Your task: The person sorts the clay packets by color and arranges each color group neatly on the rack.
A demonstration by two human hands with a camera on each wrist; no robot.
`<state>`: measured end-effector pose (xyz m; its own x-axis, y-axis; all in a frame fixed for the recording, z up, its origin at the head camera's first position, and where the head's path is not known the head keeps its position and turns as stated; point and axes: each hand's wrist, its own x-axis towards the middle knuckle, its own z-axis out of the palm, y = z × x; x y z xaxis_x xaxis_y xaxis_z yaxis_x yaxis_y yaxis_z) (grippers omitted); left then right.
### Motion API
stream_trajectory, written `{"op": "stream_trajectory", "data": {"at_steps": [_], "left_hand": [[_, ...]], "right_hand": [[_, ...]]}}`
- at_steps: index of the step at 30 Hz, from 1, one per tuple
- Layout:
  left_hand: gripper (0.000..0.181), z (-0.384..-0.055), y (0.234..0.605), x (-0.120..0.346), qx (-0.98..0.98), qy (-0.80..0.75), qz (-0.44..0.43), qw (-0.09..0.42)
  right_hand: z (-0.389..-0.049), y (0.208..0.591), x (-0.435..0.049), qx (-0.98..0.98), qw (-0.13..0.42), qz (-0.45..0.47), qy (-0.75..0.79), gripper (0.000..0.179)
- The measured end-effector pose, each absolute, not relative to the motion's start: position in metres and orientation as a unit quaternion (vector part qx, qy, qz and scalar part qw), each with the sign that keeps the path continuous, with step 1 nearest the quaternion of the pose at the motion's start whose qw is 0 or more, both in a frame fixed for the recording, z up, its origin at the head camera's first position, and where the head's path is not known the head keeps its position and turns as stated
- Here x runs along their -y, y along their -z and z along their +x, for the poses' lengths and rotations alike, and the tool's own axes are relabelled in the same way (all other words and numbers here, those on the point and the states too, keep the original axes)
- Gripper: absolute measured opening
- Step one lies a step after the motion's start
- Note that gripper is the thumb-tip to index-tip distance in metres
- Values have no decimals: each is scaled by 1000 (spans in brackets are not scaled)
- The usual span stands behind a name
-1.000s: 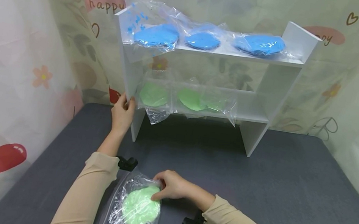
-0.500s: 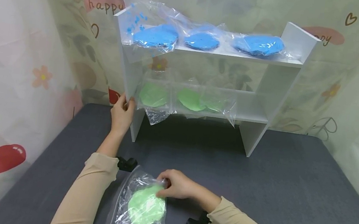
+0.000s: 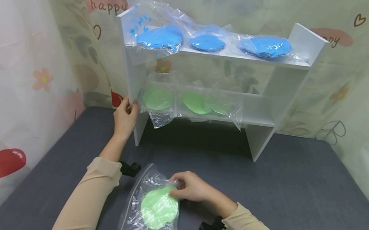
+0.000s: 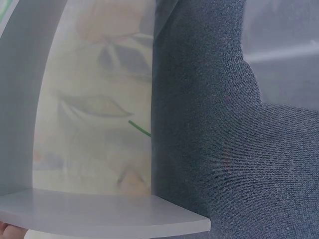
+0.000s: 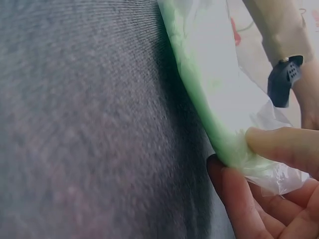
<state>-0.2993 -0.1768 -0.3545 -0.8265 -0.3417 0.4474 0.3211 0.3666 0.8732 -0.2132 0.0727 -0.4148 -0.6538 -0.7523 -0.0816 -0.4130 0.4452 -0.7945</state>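
In the head view my right hand pinches the upper right edge of a clear zip bag holding a flat, round, pale green piece. The right wrist view shows the thumb on top of the bag and fingers beneath, the bag tilted over the dark cloth. My left hand grips the left side panel of a white two-tier shelf, near its lower tier. Some left fingertips peek out at the lower left corner of the left wrist view, mostly hidden by the panel.
Bagged blue pieces lie along the upper tier, their plastic overhanging its front. Bagged green pieces sit on the lower tier, left and middle. A dark cloth covers the table. Patterned curtains surround it, with a loose wire at back right.
My right hand has carried the bagged green piece right and somewhat toward the shelf. My left hand keeps its place on the side panel.
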Motion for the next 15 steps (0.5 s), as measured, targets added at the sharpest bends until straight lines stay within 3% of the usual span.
{"op": "stream_trajectory", "data": {"at_steps": [15], "left_hand": [[34,-299,354,177,777,555,8,299]], "right_hand": [[-213,408,-88,-806,237,-320,438,33]]}}
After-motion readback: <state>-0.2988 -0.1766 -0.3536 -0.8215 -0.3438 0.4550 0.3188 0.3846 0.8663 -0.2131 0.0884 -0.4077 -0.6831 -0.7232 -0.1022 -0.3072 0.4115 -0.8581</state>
